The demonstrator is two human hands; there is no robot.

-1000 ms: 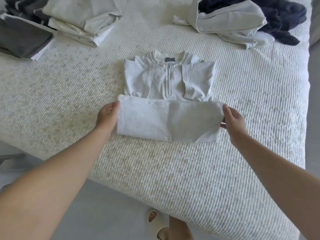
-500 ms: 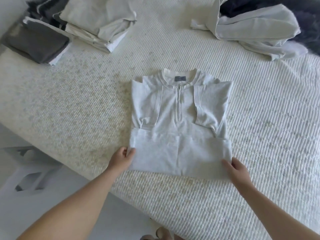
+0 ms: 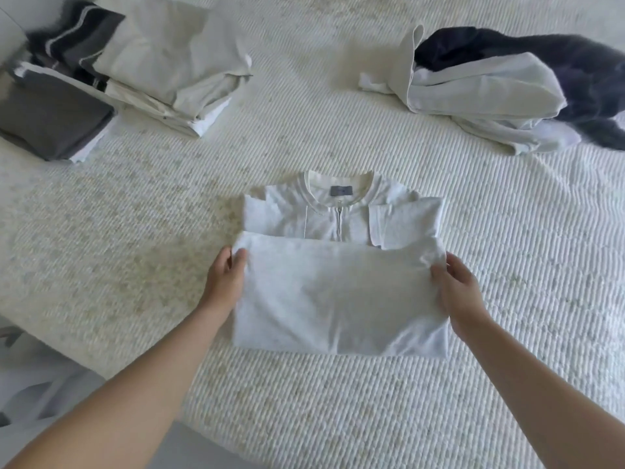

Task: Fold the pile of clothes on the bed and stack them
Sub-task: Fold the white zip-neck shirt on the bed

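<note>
A light grey zip-neck top lies in the middle of the white ribbed bedspread, sleeves tucked in and collar pointing away from me. Its lower half is doubled up over the chest, leaving the collar and zip showing. My left hand pinches the left corner of the raised fold. My right hand pinches the right corner. A stack of folded clothes, grey and cream, sits at the far left. An unfolded heap of pale and dark navy garments lies at the far right.
The bed's near edge runs diagonally across the lower left, with grey floor below it. Pale cloth or furniture shows off the bed at the left edge. A folded dark grey piece lies beside the stack.
Both hands gripped the doubled lower part at its near edge and brought it up and away from me over the chest, covering more of the top. The view also shifted.
</note>
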